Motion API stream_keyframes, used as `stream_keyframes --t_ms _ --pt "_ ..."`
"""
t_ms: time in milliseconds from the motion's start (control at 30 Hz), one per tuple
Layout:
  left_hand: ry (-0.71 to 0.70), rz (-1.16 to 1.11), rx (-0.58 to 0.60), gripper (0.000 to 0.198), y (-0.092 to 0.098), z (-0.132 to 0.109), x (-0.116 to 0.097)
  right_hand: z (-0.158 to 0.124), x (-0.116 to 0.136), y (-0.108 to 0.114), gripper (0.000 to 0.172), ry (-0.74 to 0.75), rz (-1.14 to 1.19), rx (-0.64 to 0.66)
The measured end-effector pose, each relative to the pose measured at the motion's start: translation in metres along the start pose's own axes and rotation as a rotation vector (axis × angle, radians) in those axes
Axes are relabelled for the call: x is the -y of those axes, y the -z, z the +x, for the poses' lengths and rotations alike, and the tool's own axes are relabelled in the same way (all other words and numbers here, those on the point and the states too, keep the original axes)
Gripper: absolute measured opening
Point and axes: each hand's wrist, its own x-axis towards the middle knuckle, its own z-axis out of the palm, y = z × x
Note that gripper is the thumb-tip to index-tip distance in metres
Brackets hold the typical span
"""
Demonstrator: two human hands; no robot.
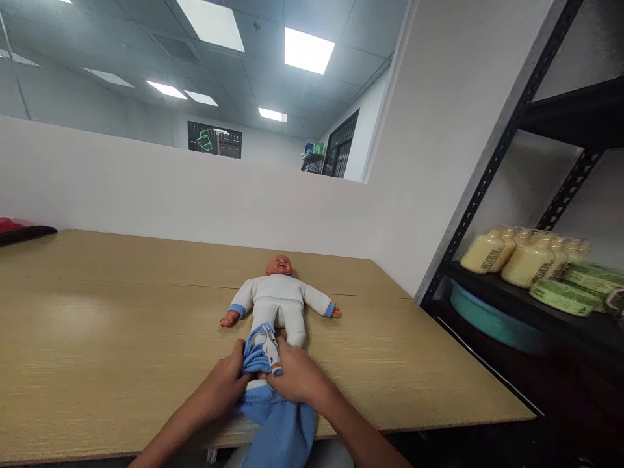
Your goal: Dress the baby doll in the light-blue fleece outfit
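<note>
A baby doll (277,291) lies on its back on the table, head toward the wall, in a white top with blue cuffs and white legs. Blue trousers (287,426) with a patterned patch are bunched over the doll's leg on the left side of the view, and part of them hangs past the near table edge. My left hand (229,376) grips the bunched cloth from the left. On its other side my right hand (295,376) pinches the same cloth. The foot of that leg is mostly hidden by cloth and fingers.
The wooden table (121,351) meets a white half wall (195,195). At right stands a black metal shelf (487,279) with yellowish bottles (531,260), green packs (568,296) and a teal basin (492,322). A dark and red object (29,233) sits at far left.
</note>
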Motion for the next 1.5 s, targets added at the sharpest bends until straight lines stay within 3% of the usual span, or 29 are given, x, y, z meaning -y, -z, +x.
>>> stream_keyframes --t_ms 100,233,433,667,767,900,1033,1100,1167,1267,1333,1400,1500 --pt "-0.074 -0.178 0.042 0.046 0.0 -0.007 0.004 -0.007 -0.005 0.006 0.053 0.054 -0.002 0.102" --pt "-0.124 -0.343 0.039 0.068 0.0 -0.018 0.006 -0.017 0.0 0.008 0.059 0.123 -0.019 0.069" --pt "-0.159 -0.406 0.01 0.063 0.005 -0.014 0.009 -0.015 0.0 0.004 0.043 0.156 -0.034 -0.013" --pt "-0.171 -0.462 -0.005 0.062 0.014 -0.005 0.007 -0.016 -0.01 0.001 0.072 0.24 0.076 -0.023" --pt "-0.192 -0.463 -0.013 0.055 0.014 -0.002 0.006 -0.015 -0.012 0.005 0.059 0.256 0.095 -0.057" --pt "-0.202 -0.394 0.062 0.043 0.023 0.005 -0.001 -0.006 -0.019 0.012 0.034 0.291 0.114 -0.087" --pt "-0.235 -0.246 0.063 0.037 0.043 0.011 -0.012 0.011 -0.03 0.019 0.035 0.322 0.059 -0.14" --pt "-0.252 -0.178 0.098 0.036 0.054 0.013 -0.015 0.02 -0.036 0.022 0.041 0.358 0.004 -0.157" --pt "-0.257 -0.147 0.153 0.036 0.062 0.014 -0.014 0.029 -0.04 0.025 0.06 0.394 0.02 -0.155" --pt "-0.21 -0.194 0.211 0.039 0.069 0.017 -0.009 0.039 -0.04 0.028 0.09 0.373 0.174 -0.112" --pt "-0.15 -0.269 0.234 0.044 0.068 0.018 -0.004 0.043 -0.036 0.03 0.099 0.361 0.296 -0.068" --pt "-0.103 -0.344 0.238 0.051 0.065 0.02 0.001 0.047 -0.032 0.032 0.089 0.363 0.381 -0.038" --pt "-0.077 -0.425 0.245 0.068 0.06 0.026 0.012 0.051 -0.03 0.033 0.059 0.316 0.444 -0.01"
